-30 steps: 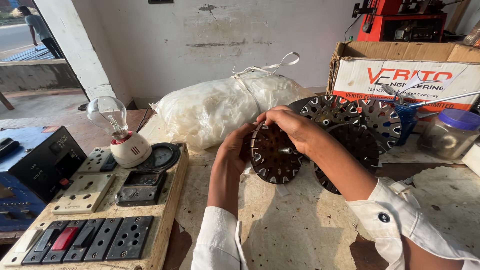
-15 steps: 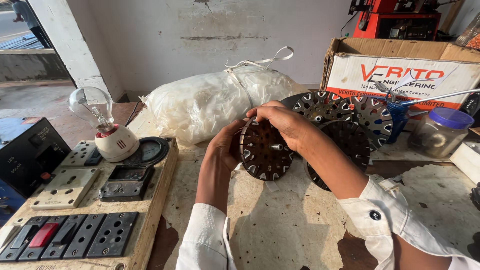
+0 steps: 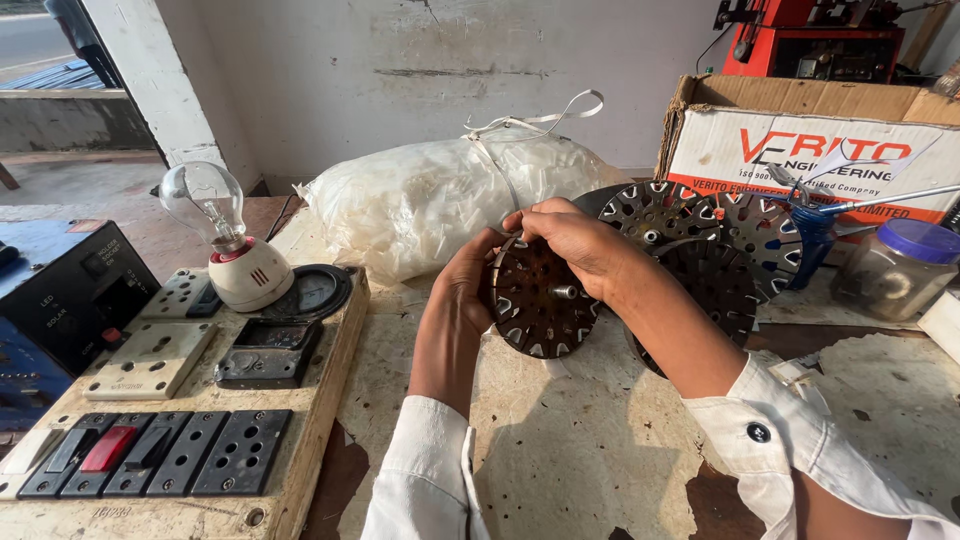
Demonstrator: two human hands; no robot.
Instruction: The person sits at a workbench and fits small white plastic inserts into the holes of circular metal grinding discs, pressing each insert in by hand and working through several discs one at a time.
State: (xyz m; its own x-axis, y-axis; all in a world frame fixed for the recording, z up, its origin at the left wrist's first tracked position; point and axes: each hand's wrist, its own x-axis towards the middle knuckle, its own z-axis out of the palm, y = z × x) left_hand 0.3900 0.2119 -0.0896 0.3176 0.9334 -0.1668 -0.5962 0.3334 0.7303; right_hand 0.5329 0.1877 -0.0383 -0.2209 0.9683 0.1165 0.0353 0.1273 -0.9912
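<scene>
Holding step judged in hand | switch board [image 3: 170, 400] and bulb [image 3: 205, 200] at left | slotted metal disc [image 3: 535, 300] gripped upright above table [image 3: 560, 450] by left hand [image 3: 465, 290] | right hand [image 3: 570, 235] closed over its top edge | steady grip judged needed next.

Your left hand [image 3: 462, 290] and right hand [image 3: 575, 240] work in a tight pocket around the slotted disc [image 3: 540, 298]. Directly behind, the tied plastic bag [image 3: 440, 195] blocks any forward reach. To your right, the stacked slotted discs [image 3: 705, 250] crowd the right forearm, with the blue-lidded jar [image 3: 900, 268] and cardboard box [image 3: 810, 140] closing that side beyond them. To your left, the wooden switch board [image 3: 300, 440], carrying a bulb [image 3: 205, 200] in its holder, forms a raised edge. Open passage lies on the bare bench top [image 3: 560, 440] below the disc, between your sleeves, and at far right near the bench corner.
</scene>
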